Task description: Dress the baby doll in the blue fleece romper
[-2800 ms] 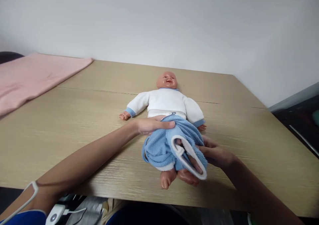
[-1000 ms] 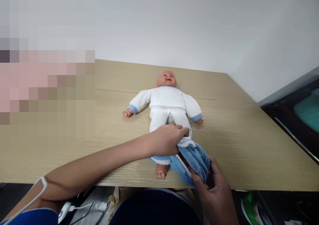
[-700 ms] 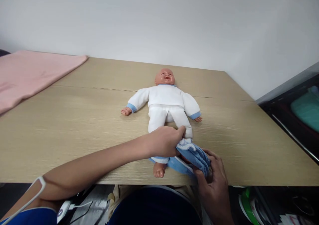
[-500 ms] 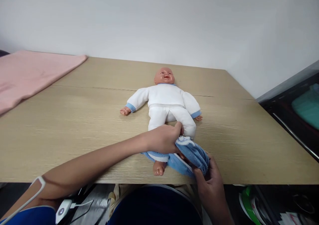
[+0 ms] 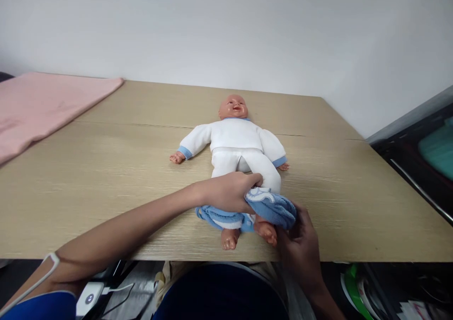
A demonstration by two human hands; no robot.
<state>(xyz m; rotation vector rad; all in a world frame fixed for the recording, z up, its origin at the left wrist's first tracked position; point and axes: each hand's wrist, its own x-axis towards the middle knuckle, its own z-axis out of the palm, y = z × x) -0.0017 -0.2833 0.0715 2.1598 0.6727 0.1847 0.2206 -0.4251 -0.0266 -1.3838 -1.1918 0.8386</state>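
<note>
A baby doll [image 5: 236, 136] in a white top and white leggings lies on its back, its head away from me and its feet near the table's front edge. Blue terry pants [image 5: 274, 210] are bunched around its lower legs. My left hand [image 5: 235, 191] reaches across the legs, its fingers closed on the pants' upper edge by the knee on the right. On the right, my right hand [image 5: 300, 240] grips the outer side of the same bunched leg, its fingertips partly hidden. Both doll feet stick out below the blue fabric.
The wooden table [image 5: 141, 145] has a pink cloth [image 5: 53, 105] at its left. A white wall [image 5: 226, 37] stands behind it. Past the right edge is a dark bin-like object [image 5: 417, 169]. A white device with a cable [image 5: 90, 298] is below the front edge.
The doll's foot on the right has come out through the bunched blue leg. Both hands have pushed the fabric slightly up the leg, and it is now more tightly gathered.
</note>
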